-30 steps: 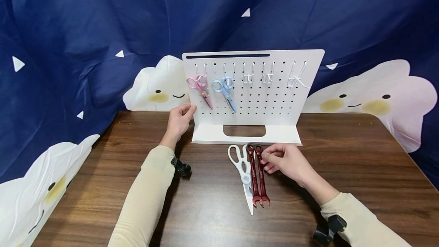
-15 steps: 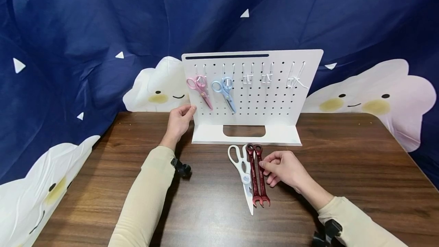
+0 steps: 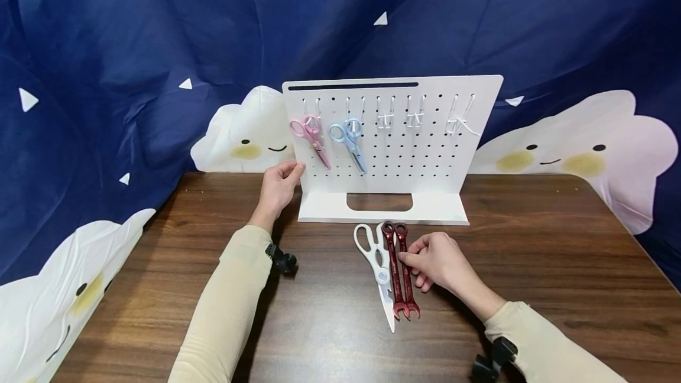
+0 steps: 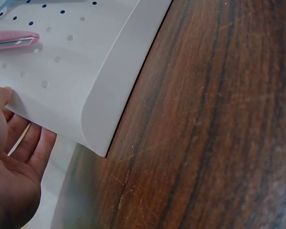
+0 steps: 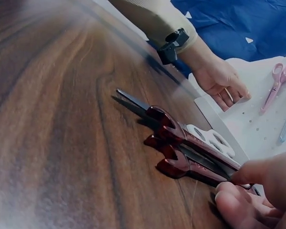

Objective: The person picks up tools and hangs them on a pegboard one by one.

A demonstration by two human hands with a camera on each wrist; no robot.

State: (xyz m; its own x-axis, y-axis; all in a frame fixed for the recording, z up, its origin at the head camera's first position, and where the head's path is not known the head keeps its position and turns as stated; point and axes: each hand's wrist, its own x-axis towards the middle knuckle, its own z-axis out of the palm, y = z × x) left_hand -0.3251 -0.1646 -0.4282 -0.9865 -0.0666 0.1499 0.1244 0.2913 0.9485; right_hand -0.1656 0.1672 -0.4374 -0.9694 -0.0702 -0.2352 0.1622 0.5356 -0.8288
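- Left of the frame's middle, the white board (image 3: 407,185) was pinched by the left hand (image 3: 276,191).
- Upper middle, pink scissors (image 3: 315,144) and blue scissors (image 3: 350,142) were hung on the board.
- Lower middle, white scissors (image 3: 383,277) were partly covered by the left red wrench (image 3: 394,270).
- Farther right, the right red wrench (image 3: 408,282) was pinched by the right hand (image 3: 438,262).

Wooden-looking table (image 3: 319,318), smooth, catching soft sheen! Near far edge, white pegboard (image 3: 407,151): smooth, low gloss. Off its front edge, red wrenches (image 3: 395,270): glossy, metallic; white scissors (image 3: 382,277): plastic-looking handles, shiny metal blades. Toward pegboard's left edge, pink scissors (image 3: 318,150), plastic-looking. Behind, creased cloth backdrop (image 3: 330,28).
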